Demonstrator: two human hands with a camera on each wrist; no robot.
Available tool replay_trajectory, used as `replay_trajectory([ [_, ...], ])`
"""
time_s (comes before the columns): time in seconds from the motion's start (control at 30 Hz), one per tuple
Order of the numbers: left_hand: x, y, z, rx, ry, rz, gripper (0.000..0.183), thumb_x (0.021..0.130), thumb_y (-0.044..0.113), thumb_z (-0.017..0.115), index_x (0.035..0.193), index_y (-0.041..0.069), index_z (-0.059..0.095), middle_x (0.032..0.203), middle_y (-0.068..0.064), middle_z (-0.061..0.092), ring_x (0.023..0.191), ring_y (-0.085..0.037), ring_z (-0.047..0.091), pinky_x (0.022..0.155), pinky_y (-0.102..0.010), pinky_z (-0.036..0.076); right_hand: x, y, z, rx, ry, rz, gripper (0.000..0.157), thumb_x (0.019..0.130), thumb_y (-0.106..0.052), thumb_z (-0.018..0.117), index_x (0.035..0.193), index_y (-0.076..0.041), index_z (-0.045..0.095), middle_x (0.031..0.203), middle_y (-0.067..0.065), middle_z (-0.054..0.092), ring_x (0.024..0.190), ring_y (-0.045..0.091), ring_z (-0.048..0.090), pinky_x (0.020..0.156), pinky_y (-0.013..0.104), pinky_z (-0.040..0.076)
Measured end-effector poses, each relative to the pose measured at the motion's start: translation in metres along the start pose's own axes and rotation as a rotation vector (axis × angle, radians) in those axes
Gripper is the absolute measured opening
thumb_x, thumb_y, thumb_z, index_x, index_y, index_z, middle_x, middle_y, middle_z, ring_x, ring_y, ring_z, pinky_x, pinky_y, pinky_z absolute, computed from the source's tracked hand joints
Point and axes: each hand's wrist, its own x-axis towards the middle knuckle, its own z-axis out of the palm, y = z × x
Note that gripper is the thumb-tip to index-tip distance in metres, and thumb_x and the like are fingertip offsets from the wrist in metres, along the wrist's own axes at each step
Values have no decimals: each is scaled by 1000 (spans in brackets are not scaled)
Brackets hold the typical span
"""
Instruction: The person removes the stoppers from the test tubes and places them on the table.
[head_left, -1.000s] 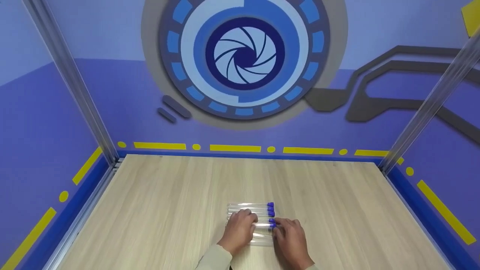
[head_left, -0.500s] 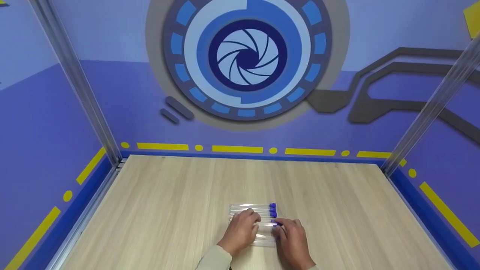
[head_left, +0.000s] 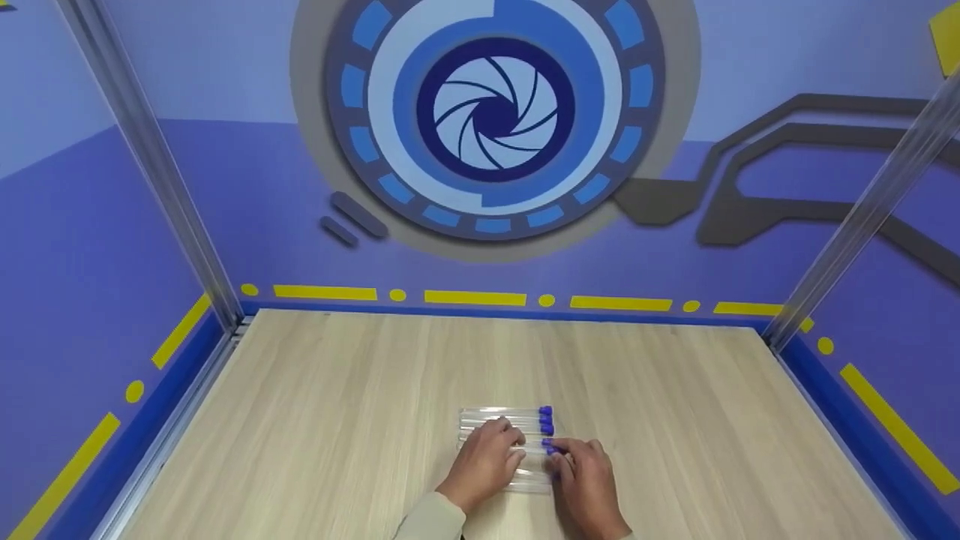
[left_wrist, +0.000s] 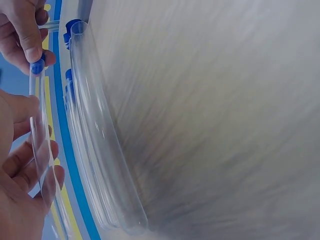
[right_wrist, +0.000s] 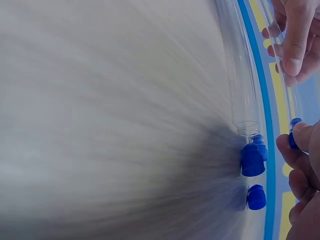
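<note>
My left hand (head_left: 486, 459) holds a clear test tube (left_wrist: 40, 135) raised off the table, its thumb and fingers about the glass. At the tube's mouth, my right hand (head_left: 589, 480) pinches a blue stopper (right_wrist: 294, 134) between thumb and fingertips. How deep the stopper sits is hard to tell. Beyond the hands, several tubes (head_left: 495, 411) lie side by side with blue stoppers (head_left: 546, 420) at their right ends. Nearer me lie tubes without stoppers (head_left: 531, 487), partly covered by my left hand. The right wrist view shows one open tube mouth (right_wrist: 247, 125) close up.
A pale wood-grain tabletop (head_left: 337, 390) carries everything. Two loose blue stoppers (right_wrist: 256, 197) show near the open tube in the right wrist view. Metal posts (head_left: 150, 150) and a printed blue wall (head_left: 247, 187) bound the table at the back and sides.
The head view has shifted slightly. Both hands stay at the held tube and its stopper, with only small movements of the fingers. The lying tubes stay put.
</note>
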Motion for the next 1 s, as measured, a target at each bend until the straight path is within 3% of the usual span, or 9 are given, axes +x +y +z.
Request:
replay_trajectory([
  [0.27, 0, 1, 2, 2, 41, 52, 8, 84, 21, 69, 91, 16, 70, 86, 5, 62, 80, -11, 58, 75, -28, 47, -3, -1, 1, -37, 9, 33, 16, 90, -18, 65, 106, -20, 68, 91, -12, 63, 85, 6, 45, 76, 29, 35],
  [0.53, -2, 1, 4, 0, 38, 47, 8, 86, 22, 68, 91, 16, 69, 86, 4, 61, 82, -12, 59, 76, -30, 47, -3, -1, -1, -40, -22, 56, 19, 91, -19, 65, 110, -21, 67, 95, -13, 63, 88, 6, 46, 77, 29, 35],
  [1.0, -1, -1, 0, 5, 15, 57, 9, 87, 22, 65, 94, 16, 69, 90, 5, 63, 87, -12, 60, 80, -31, 48, 0, 3, 0, 8, 5, -17, 17, 90, -16, 66, 105, -19, 69, 91, -11, 61, 83, 5, 46, 75, 27, 41],
])
